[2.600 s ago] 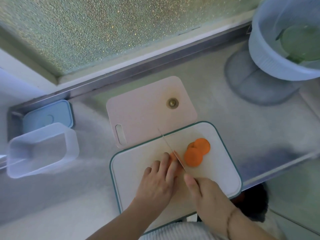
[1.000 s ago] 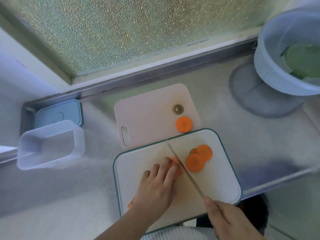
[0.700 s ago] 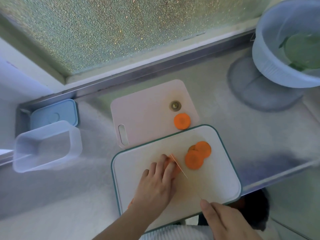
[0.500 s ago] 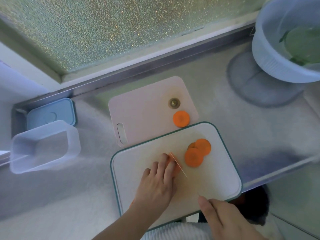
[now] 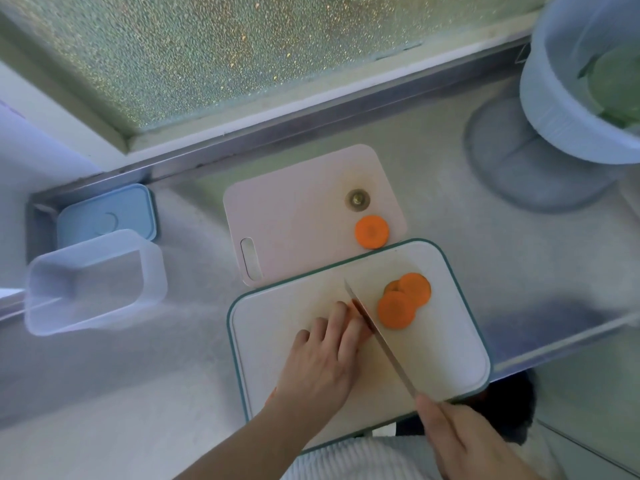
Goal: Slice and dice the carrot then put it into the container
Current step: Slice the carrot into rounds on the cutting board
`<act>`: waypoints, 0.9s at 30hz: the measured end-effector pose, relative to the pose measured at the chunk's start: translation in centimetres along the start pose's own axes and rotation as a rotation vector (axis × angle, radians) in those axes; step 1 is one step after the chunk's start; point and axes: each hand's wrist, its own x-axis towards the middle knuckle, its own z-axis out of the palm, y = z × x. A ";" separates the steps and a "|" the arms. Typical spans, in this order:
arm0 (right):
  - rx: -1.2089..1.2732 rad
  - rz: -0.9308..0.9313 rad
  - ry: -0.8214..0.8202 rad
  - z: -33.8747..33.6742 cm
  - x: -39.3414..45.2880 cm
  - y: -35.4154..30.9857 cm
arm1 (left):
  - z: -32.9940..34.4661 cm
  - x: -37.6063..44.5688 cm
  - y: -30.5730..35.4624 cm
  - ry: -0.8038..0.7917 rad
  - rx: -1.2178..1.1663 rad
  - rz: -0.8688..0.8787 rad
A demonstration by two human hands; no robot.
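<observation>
Orange carrot slices (image 5: pixel 403 301) are lying overlapped on the right part of the white cutting board (image 5: pixel 450 358), which is sitting on the counter (image 5: pixel 433 174) at its near edge. The left hand (image 5: pixel 322 362) is pressing down on the carrot (image 5: pixel 356 315), fingers curled over it; only a small orange part is showing beyond the fingertips. The right hand (image 5: pixel 460 441) is gripping the handle of the knife (image 5: pixel 379 337), fist closed around it. The blade is running diagonally across the board, its edge resting just beside the left fingertips, between them and the cut slices. One separate slice (image 5: pixel 371 232) is lying on the pink board (image 5: pixel 294 220), near that board's right corner, close to a round metal fitting (image 5: pixel 357 199). The clear container (image 5: pixel 93 282) is standing well apart at the left of the counter, with a blue lid (image 5: pixel 104 216) just behind it. A pale bowl (image 5: pixel 568 109) holding something green is standing at far right.
</observation>
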 end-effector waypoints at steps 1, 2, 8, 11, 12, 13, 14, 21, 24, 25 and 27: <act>0.243 0.078 -0.122 -0.3 0.3 0.2 | 0.0 0.0 0.0 0.001 0.003 0.005; 0.380 0.134 -0.149 -0.2 1.1 -0.4 | 0.0 0.0 0.0 0.004 0.000 0.005; 0.333 -0.258 -0.137 1.1 5.6 -3.2 | 0.0 0.0 0.1 -0.006 0.003 0.016; 0.335 -0.293 -0.115 1.7 6.8 -4.3 | 0.0 0.0 0.1 -0.011 -0.007 0.002; 0.347 -0.293 -0.089 1.7 6.8 -4.4 | -0.1 0.0 0.1 -0.010 -0.007 0.001; 0.354 -0.290 -0.060 1.7 6.7 -4.4 | -0.1 0.0 0.0 -0.008 -0.012 -0.001; 0.345 -0.287 -0.051 1.5 6.4 -4.5 | -0.2 0.0 0.0 -0.009 -0.027 -0.008; 0.411 -0.278 -0.051 -1.5 2.2 -3.9 | -0.9 -0.1 0.3 0.011 -0.112 -0.043; 0.242 -0.353 0.020 -0.2 -0.3 -2.3 | -0.9 -0.1 0.3 -0.004 -0.121 -0.045; 0.187 -0.324 0.060 0.5 -1.0 -1.8 | -0.9 -0.1 0.2 -0.013 -0.118 -0.045; 0.122 -0.325 0.120 1.1 -1.4 -1.3 | -0.7 -0.1 0.1 -0.026 -0.115 -0.043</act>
